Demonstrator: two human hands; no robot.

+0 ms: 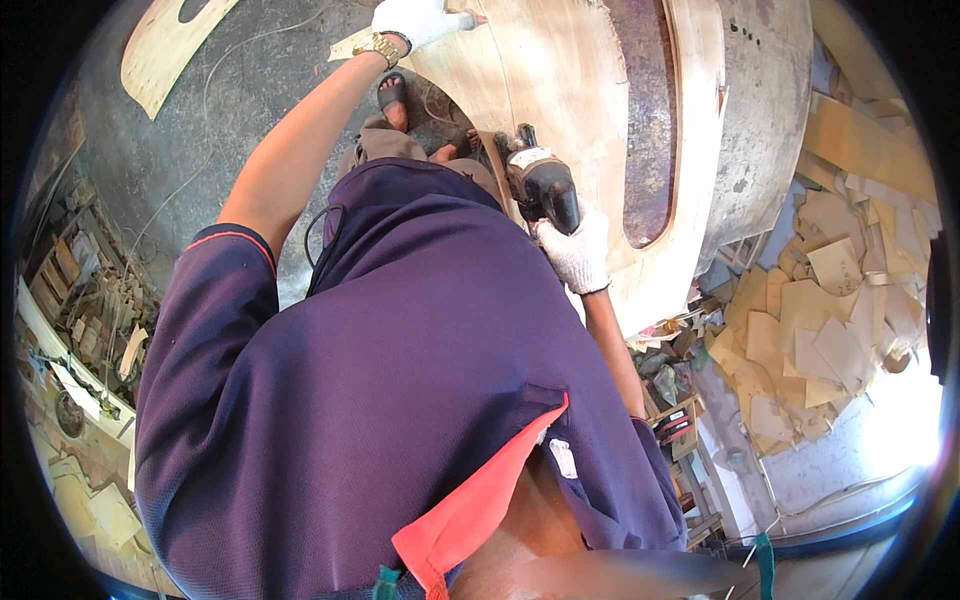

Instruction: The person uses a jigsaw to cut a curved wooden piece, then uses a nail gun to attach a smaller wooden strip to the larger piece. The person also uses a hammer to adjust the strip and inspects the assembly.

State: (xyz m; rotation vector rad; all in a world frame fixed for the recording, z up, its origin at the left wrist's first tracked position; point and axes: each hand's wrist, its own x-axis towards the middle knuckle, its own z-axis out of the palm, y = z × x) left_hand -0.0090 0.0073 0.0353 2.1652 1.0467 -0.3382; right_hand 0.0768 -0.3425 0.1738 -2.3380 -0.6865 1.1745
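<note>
A gloved right hand [578, 250], mine, is wrapped round the rear of a black jigsaw [541, 182]. The jigsaw stands at the edge of a pale plywood sheet [570, 90] with curved edges, where a thin dark line runs across the wood. My left hand [420, 20], in a white glove with a gold watch at the wrist, lies on the plywood near the top edge of the picture. Its fingers stretch to the right, and part of the hand is cut off by the picture's edge. The jigsaw's blade is hidden.
A long curved opening [650, 120] shows dark surface through the wood. Another plywood piece [170, 50] lies at the upper left. Scrap sheets [820, 310] are heaped at the right, and wood offcuts [75, 260] at the left. My sandalled foot [393, 100] stands beside the sheet.
</note>
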